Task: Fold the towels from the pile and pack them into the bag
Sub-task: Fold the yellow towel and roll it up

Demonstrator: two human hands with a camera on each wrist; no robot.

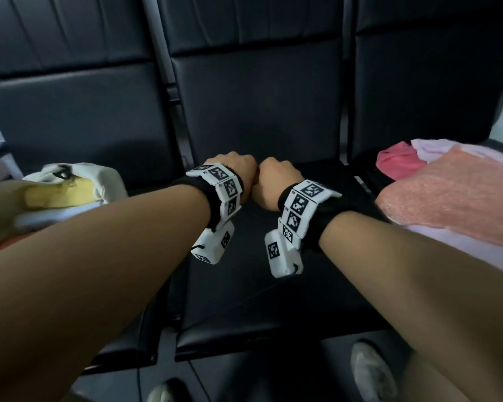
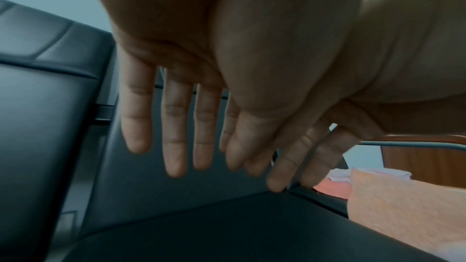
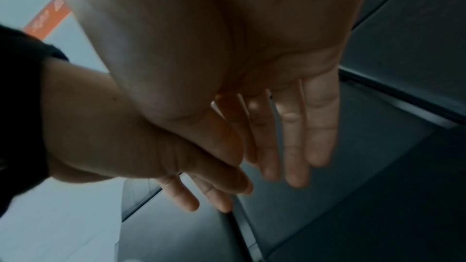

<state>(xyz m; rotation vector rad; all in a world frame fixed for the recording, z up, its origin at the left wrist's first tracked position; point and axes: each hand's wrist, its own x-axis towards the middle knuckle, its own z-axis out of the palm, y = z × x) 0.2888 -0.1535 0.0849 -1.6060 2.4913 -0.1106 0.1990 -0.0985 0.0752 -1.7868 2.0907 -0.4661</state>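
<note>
My two hands hang side by side over the middle black seat [image 1: 259, 285], thumbs touching. The left hand [image 1: 238, 169] and the right hand [image 1: 273, 175] both point straight fingers down and hold nothing; the wrist views show the left fingers [image 2: 176, 127] and right fingers [image 3: 290, 136] stretched out above the seat. The towel pile [image 1: 453, 198] lies on the right seat: a peach-orange towel on top, a pink towel [image 1: 398, 163] behind it, pale lilac ones under and beside. The cream cloth bag [image 1: 79, 181] sits on the left seat with a yellow towel [image 1: 55, 195] inside.
Black padded seat backs [image 1: 259, 97] rise behind the hands. Metal frame bars [image 1: 180, 134] separate the seats. My shoes [image 1: 372, 372] stand on the dark floor below the seat's front edge. A wooden panel [image 2: 428, 158] shows behind the pile in the left wrist view.
</note>
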